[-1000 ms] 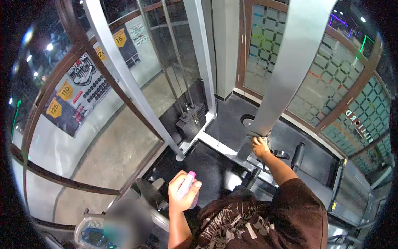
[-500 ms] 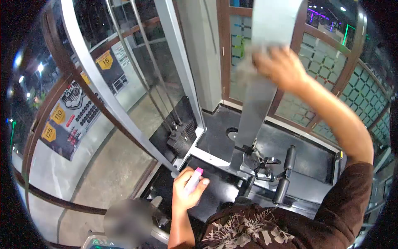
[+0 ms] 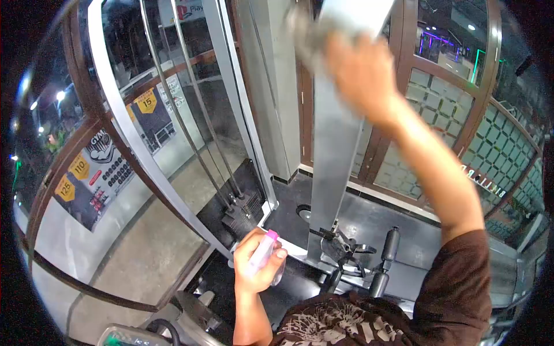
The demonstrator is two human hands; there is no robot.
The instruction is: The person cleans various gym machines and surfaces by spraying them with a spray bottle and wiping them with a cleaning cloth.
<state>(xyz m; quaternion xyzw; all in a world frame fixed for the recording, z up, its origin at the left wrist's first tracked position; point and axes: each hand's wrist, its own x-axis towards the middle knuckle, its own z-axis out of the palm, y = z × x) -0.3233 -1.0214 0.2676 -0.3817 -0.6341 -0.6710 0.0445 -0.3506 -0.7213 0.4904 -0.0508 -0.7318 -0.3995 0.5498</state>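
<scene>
My left hand [image 3: 248, 271] is wrapped round a small clear bottle [image 3: 262, 254] with a pink top, held upright at waist height. High up, my right hand [image 3: 365, 75] is smeared by motion against the broad grey metal post [image 3: 334, 150] of a gym machine. Beside its fingers, a greyish-brown cloth [image 3: 304, 36] shows as a blur at the post's left edge. The fingers look closed over the cloth, pressing it to the post, though blur hides their exact grip.
A weight stack [image 3: 242, 213] with steel guide rods stands left of the post. Black padded rollers [image 3: 390, 245] stick out at lower right. Glass panels with a gym poster [image 3: 95, 173] line the left side; wooden-framed frosted doors [image 3: 438, 109] stand behind. A machine console [image 3: 127, 335] sits at lower left.
My right hand and the cloth have moved up and left along the post. The view has shifted, and the left hand still holds the bottle in nearly the same spot.
</scene>
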